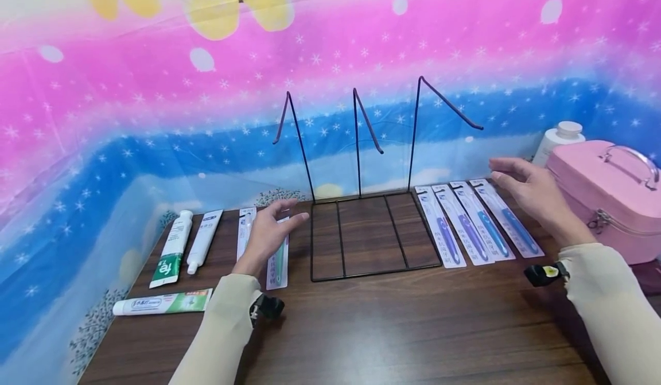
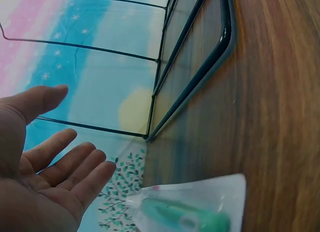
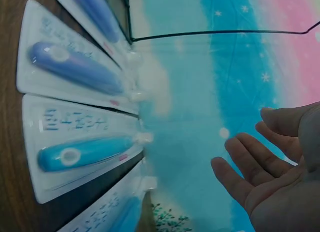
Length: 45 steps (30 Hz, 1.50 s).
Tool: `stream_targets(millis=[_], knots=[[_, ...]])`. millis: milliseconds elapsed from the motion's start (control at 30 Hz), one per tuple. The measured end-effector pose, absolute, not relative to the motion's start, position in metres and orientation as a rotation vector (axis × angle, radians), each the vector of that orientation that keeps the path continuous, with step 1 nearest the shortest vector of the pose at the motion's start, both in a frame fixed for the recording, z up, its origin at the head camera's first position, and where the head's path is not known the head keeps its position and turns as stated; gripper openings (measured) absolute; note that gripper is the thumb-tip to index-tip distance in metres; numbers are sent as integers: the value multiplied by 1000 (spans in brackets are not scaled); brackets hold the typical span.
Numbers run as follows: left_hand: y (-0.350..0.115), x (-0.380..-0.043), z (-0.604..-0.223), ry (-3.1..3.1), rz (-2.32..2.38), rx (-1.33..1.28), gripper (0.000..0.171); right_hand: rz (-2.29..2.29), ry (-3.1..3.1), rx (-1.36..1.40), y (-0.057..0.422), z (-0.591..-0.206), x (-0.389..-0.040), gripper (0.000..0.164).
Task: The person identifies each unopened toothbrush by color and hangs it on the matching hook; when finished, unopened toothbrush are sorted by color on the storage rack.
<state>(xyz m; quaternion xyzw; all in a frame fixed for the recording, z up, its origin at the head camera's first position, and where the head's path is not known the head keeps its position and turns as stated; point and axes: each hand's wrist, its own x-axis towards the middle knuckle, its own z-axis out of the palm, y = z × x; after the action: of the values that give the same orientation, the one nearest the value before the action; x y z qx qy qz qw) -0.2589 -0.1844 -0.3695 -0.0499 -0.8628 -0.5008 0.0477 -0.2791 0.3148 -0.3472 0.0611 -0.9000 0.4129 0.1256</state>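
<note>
My left hand (image 1: 271, 230) hovers over two packaged toothbrushes, its fingers relaxed and holding nothing. One of them, a green toothbrush (image 1: 279, 267), lies partly hidden under this hand; its pack (image 2: 185, 212) also shows low in the left wrist view. Between my hands stands a black wire rack (image 1: 377, 273) with three upright prongs bent at the top. To its right lie several packaged toothbrushes side by side: purple ones (image 1: 448, 241) and blue ones (image 1: 493, 236). My right hand (image 1: 537, 193) is raised beyond the rightmost pack, fingers loosely extended, with nothing in it.
At the left lie three toothpaste tubes: a green and white one (image 1: 172, 247), a white one (image 1: 205, 238) and another (image 1: 162, 303) lying crosswise. A pink case (image 1: 609, 201) with a handle and a white bottle (image 1: 560, 138) stand at the right. A patterned cloth (image 1: 341, 46) hangs behind.
</note>
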Motion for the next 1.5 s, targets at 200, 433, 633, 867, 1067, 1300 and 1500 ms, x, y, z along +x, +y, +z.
stream_targets(millis=[200, 433, 633, 867, 1067, 1300, 1500], knots=[[-181, -263, -379, -2597, -1637, -115, 48, 1249, -2678, 71, 322, -362, -284, 61], [-177, -264, -387, -2604, -1644, -89, 44, 1211, -2709, 66, 327, -373, -289, 63], [-174, -267, -392, -2624, -1668, -33, 44, 1175, -2742, 46, 331, -379, -290, 63], [-170, -269, -397, -2643, -1640, -3, 44, 1144, -2769, 52, 338, -385, -294, 58], [-168, -269, -399, -2662, -1600, 21, 40, 1103, -2789, 79, 340, -389, -296, 60], [-168, -268, -401, -2685, -1593, 38, 38, 1060, -2807, 93, 341, -392, -296, 55], [-164, -269, -402, -2706, -1577, 53, 36, 1033, -2813, 89, 343, -395, -296, 53]])
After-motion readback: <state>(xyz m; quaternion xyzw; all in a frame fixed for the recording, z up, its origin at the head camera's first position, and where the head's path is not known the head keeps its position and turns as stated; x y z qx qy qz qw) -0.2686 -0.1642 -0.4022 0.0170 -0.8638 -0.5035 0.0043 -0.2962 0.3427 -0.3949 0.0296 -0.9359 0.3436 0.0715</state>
